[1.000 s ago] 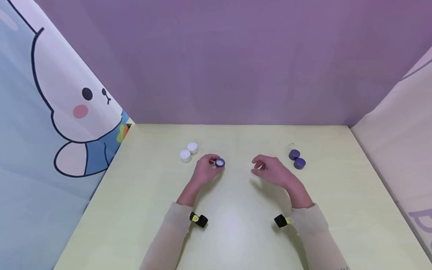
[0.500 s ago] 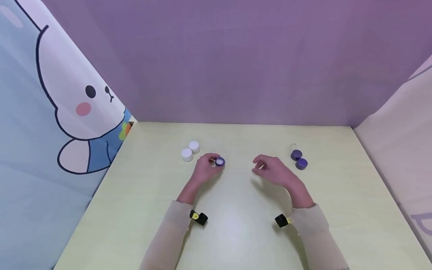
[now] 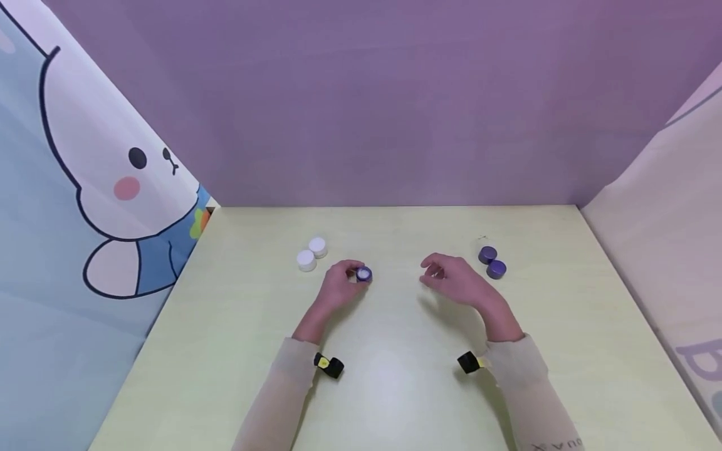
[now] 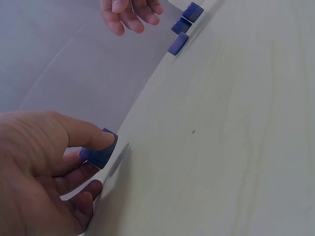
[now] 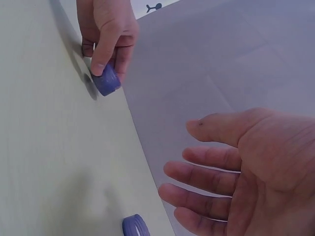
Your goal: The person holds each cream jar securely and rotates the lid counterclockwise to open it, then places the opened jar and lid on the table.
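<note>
— What is the left hand [image 3: 338, 288] doing?

— It grips a small purple cap [image 3: 364, 274] between the thumb and the curled fingers. In the head view the cap's pale inside faces up and toward the camera, so it is tilted. From the left wrist view the thumb lies across the cap's [image 4: 101, 150] top edge, with the other fingers below it. The right wrist view shows the cap [image 5: 107, 81] low over the surface [image 3: 395, 388], with its shadow just under it; I cannot tell whether it touches.

— And the right hand [image 3: 454, 285]?

— It holds nothing. Its fingers are spread and loosely bent, the palm turned toward the left hand, and it hovers just above the surface. The right wrist view shows the palm and four fingers [image 5: 206, 174] plainly apart.

— Where do the two hands stand to each other?

— Near the middle of the surface, facing each other, with a bare gap between them.

— What else lies there?

— Two purple caps [image 3: 492, 262] lie touching each other just beyond the right hand, on its outer side. Two white caps [image 3: 312, 254] lie side by side, also touching, just beyond the left hand. Each wrist wears a black band with a yellow mark [image 3: 329, 365].

— And around the surface?

— A purple wall [image 3: 395, 100] at the back, and a cloth with a drawn rabbit [image 3: 113, 181] on the left.
</note>
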